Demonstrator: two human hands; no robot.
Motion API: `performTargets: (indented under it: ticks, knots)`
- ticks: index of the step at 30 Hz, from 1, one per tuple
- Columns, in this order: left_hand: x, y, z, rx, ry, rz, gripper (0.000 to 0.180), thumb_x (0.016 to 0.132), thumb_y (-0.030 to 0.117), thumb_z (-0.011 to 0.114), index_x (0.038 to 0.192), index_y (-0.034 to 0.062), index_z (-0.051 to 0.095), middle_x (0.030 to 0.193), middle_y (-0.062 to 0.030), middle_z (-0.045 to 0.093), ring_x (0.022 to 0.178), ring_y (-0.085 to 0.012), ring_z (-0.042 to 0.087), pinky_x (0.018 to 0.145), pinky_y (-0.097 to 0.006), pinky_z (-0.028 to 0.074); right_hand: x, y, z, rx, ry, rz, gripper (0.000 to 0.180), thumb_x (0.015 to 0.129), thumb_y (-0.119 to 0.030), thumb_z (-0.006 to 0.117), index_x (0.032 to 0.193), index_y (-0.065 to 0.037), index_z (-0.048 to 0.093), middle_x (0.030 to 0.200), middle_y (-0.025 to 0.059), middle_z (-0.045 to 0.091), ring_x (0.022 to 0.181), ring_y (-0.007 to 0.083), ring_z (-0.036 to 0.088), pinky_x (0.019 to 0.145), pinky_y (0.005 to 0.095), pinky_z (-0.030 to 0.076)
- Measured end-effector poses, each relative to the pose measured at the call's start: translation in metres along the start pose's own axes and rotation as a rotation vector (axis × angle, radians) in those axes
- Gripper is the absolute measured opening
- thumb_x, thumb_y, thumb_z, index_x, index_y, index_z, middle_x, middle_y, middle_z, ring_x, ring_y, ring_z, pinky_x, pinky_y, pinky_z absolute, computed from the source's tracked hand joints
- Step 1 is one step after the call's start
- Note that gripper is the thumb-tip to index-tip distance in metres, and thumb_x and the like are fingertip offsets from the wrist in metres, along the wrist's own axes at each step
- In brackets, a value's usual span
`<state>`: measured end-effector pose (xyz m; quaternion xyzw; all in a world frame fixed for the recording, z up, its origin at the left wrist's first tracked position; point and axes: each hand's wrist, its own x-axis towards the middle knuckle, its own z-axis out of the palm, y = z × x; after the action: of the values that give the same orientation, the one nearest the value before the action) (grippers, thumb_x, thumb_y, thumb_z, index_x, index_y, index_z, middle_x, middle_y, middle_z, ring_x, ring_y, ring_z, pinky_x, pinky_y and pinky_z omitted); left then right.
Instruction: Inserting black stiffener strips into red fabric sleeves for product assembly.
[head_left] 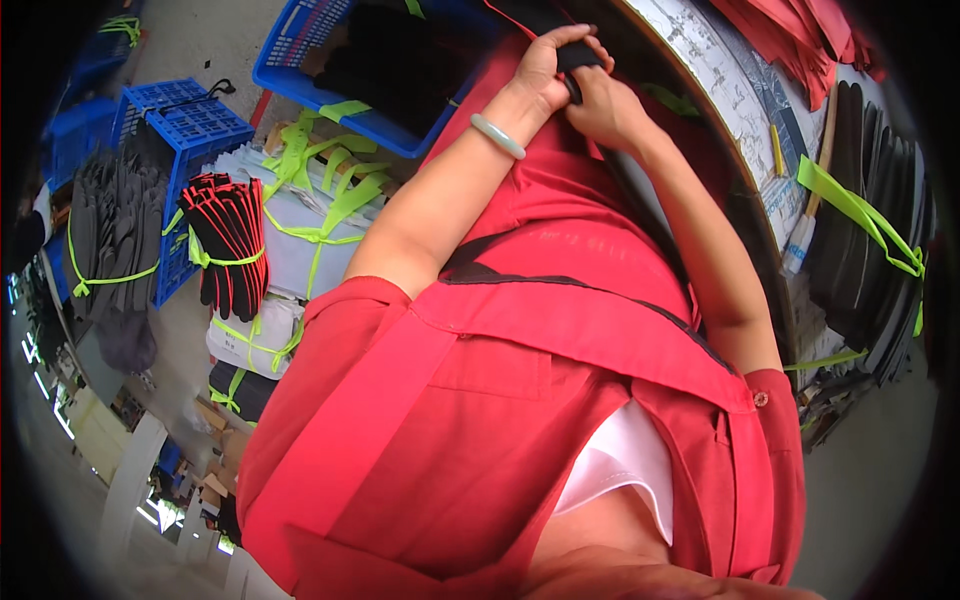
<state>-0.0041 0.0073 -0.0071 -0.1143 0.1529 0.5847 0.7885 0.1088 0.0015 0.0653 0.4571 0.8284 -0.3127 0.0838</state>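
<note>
Red cloth of an apron (590, 245) fronts a person working a soft, matte black fabric piece (577, 56), which lies between the fingers of both hands. The left hand (543, 75), a smooth pale bangle (498, 137) on its wrist, curls its fingers around the piece; the right hand's (612, 108) fingers bend against it, their pinch impossible to tell. Left of the fingers sits a perforated blue plastic crate (310, 28); farther left, a red-edged black bundle (226, 228).

Red apron (590, 335), pale green bangle (497, 137), blue crate (195, 122), red-striped black bundle (228, 235), lime tie (838, 191); the held cloth (578, 57) seems black.
</note>
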Motion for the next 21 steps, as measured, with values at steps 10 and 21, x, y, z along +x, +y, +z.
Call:
performTargets:
  ticks: [10, 21]
  knots:
    - [-0.011, 0.002, -0.002, -0.107, -0.128, -0.057, 0.029, 0.092, 0.022, 0.058, 0.105, -0.0033, 0.054, 0.086, -0.009, 0.059, 0.085, -0.0252, 0.058, 0.095, -0.043, 0.046, -0.019, -0.015, -0.001, 0.029, 0.071, -0.015, 0.071, 0.072, -0.013, 0.055, 0.14, -0.014, 0.039, 0.145, 0.0108, 0.04, 0.107, 0.0387, 0.059, 0.086, 0.0464, 0.05]
    - [-0.002, 0.003, -0.004, -0.082, -0.054, -0.024, 0.024, 0.089, 0.016, 0.063, 0.102, -0.0025, 0.055, 0.081, -0.0124, 0.061, 0.08, -0.025, 0.061, 0.092, -0.047, 0.048, 0.006, -0.001, -0.002, 0.045, -0.05, 0.008, 0.045, 0.072, -0.013, 0.055, 0.116, -0.004, 0.05, 0.125, 0.0214, 0.053, 0.105, 0.0425, 0.057, 0.085, 0.0484, 0.049]
